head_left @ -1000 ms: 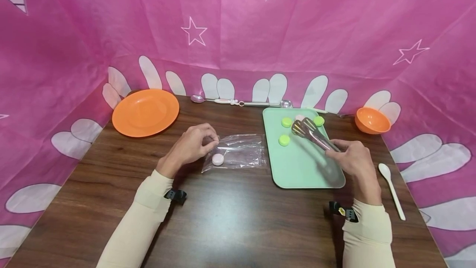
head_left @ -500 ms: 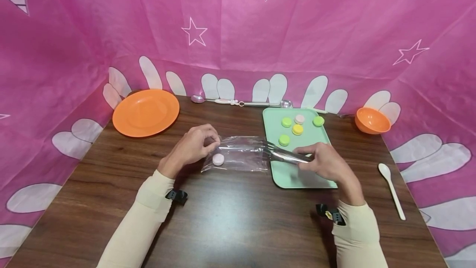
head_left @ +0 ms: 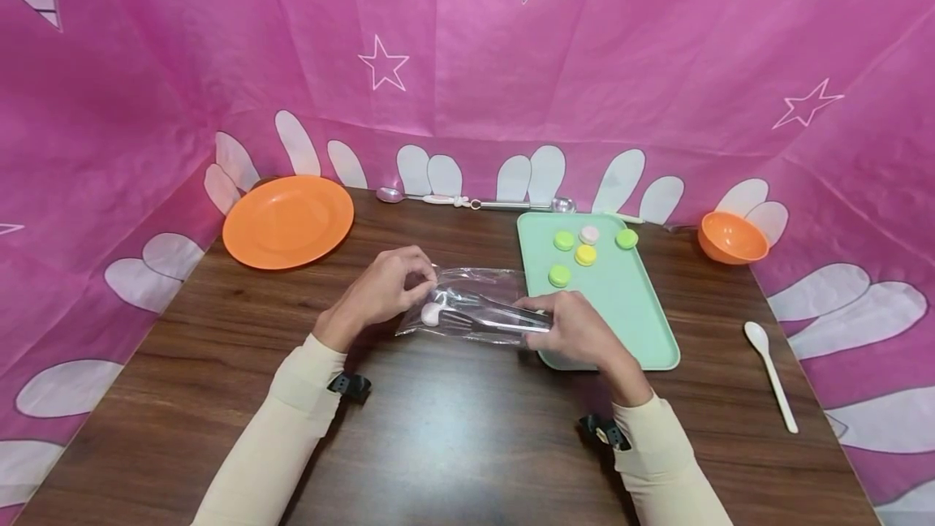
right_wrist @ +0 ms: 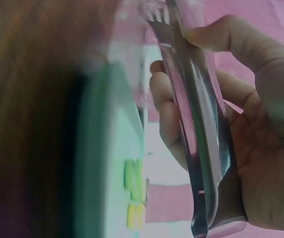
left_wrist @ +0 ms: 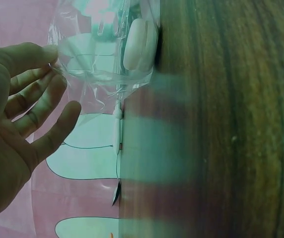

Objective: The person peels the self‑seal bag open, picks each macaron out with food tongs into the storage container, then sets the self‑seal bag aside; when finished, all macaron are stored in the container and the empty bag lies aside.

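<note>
A clear plastic bag (head_left: 485,276) lies on the table with a pale pink macaron (head_left: 431,314) inside its left end. My left hand (head_left: 390,282) pinches the bag's upper left edge; in the left wrist view the fingertips (left_wrist: 52,52) meet the film beside the macaron (left_wrist: 141,45). My right hand (head_left: 573,327) grips metal tongs (head_left: 504,315) around their arms. Their slotted heads reach through the bag's right end, spread close to the macaron. In the right wrist view the tongs (right_wrist: 201,114) lie between thumb and fingers.
Right of the bag, a mint green tray (head_left: 628,323) carries several green macarons (head_left: 559,275), a yellow macaron (head_left: 586,255) and a pink one. An orange plate (head_left: 288,222) stands back left, an orange bowl (head_left: 733,239) back right. A white spoon (head_left: 770,376) lies at the right edge.
The right hand has brought the tongs leftward from over the tray into the bag, up to the pink macaron. This uncovers the yellow macaron on the tray. The left hand keeps its hold.
</note>
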Demonstrator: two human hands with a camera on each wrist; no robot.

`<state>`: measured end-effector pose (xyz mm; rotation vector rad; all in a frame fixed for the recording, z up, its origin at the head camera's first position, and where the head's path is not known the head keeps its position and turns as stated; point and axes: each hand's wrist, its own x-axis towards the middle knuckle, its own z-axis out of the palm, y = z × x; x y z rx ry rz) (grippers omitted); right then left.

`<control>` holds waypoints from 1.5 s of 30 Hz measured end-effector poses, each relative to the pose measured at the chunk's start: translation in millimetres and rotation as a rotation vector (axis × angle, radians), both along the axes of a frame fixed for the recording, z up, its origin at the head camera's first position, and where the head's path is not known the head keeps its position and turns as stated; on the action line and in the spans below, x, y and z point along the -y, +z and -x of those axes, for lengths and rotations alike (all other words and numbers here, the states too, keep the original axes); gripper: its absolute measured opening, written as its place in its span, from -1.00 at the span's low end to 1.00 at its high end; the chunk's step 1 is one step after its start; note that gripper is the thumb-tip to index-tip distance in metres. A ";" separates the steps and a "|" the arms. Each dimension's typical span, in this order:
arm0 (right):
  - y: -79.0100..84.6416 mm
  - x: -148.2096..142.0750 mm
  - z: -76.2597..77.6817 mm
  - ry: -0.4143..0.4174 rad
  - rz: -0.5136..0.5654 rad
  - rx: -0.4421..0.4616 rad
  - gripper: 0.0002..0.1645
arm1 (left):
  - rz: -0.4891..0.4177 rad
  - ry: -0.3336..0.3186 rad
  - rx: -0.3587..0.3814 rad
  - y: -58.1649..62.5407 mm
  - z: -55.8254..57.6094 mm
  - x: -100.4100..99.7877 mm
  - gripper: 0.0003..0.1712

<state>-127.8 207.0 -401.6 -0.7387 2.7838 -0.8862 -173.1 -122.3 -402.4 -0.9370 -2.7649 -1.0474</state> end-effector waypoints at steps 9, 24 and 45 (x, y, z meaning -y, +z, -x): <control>-10.9 25.5 -5.8 -0.071 0.031 0.014 -0.47 | 0.003 -0.002 0.002 -0.4 -0.4 -0.1 -0.94; 6.2 -5.1 -1.1 -0.116 0.024 0.009 -0.50 | -0.007 0.022 -0.042 1.2 3.0 10.3 -0.94; 31.5 -149.9 -3.4 -0.527 -0.186 0.066 -0.40 | -0.022 0.034 -0.040 1.0 3.4 11.7 -0.96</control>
